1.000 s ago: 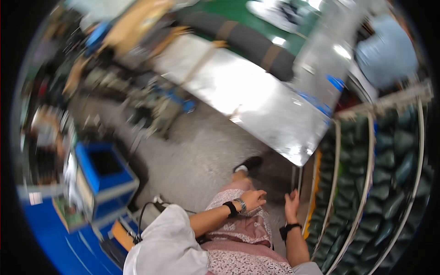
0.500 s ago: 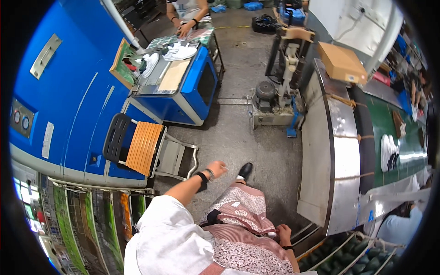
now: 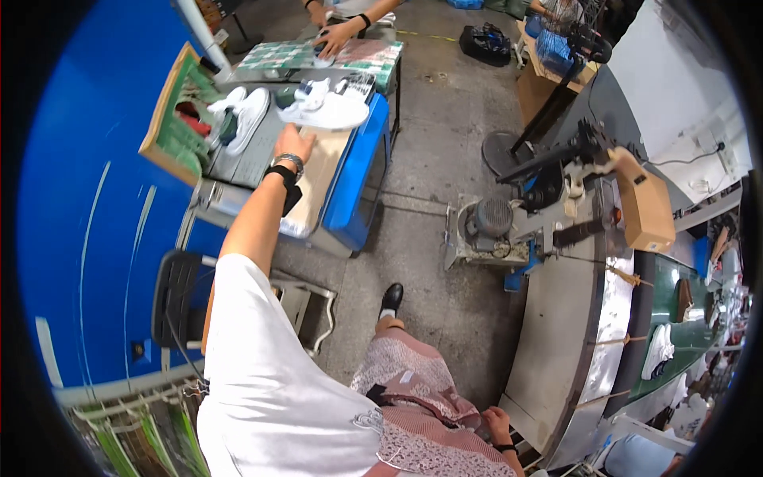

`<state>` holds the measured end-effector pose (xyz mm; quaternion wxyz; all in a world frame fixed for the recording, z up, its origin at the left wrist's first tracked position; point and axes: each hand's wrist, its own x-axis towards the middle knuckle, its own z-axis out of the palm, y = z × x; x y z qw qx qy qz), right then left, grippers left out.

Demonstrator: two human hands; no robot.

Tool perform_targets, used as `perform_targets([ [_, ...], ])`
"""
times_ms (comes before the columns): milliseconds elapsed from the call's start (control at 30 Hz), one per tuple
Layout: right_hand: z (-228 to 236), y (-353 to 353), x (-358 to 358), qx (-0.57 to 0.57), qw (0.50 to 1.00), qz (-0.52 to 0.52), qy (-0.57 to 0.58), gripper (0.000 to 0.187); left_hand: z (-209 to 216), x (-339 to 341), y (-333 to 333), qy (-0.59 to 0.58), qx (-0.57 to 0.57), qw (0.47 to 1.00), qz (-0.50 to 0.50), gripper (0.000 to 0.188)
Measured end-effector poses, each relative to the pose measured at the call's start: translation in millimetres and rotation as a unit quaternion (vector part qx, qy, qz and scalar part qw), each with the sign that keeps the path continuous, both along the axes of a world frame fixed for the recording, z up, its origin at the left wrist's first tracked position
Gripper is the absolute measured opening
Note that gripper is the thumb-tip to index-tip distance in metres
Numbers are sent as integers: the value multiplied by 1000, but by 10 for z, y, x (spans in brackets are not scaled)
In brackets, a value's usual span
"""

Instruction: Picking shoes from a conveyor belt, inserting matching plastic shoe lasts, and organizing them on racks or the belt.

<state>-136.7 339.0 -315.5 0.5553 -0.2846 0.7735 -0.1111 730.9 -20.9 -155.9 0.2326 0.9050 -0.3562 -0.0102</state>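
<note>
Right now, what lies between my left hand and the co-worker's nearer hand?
In the head view, at least one white shoe, then part of the patterned tabletop, lies between your left hand and the co-worker's nearer hand.

Shoes (image 3: 342,114) on a worktop (image 3: 234,168) at left, chair (image 3: 175,298) nearer; at right, machine (image 3: 489,219) beside bench (image 3: 548,342), conveyor belt (image 3: 705,327) farther right

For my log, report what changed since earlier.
The left hand moved forward and left, to beside the white thick-soled shoe on the blue-sided cabinet; contact is unclear. The right hand stays low beside the pink patterned garment; the shoe stays put.
</note>
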Motion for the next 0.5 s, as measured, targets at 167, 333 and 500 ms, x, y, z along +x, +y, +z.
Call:
perform_targets([
  [167, 719, -391, 779, 58, 995, -76, 28, 35, -144, 976, -1049, -107, -60, 992, 5, 74],
  [333, 666, -222, 749, 60, 995, -77, 34, 23, -431, 1701, -1210, -63, 75, 995, -30, 68],
  [500, 801, -476, 1170, 47, 992, -33, 111, 34, -299, 1600, -1216, -164, 158, 973, -36, 60],
])
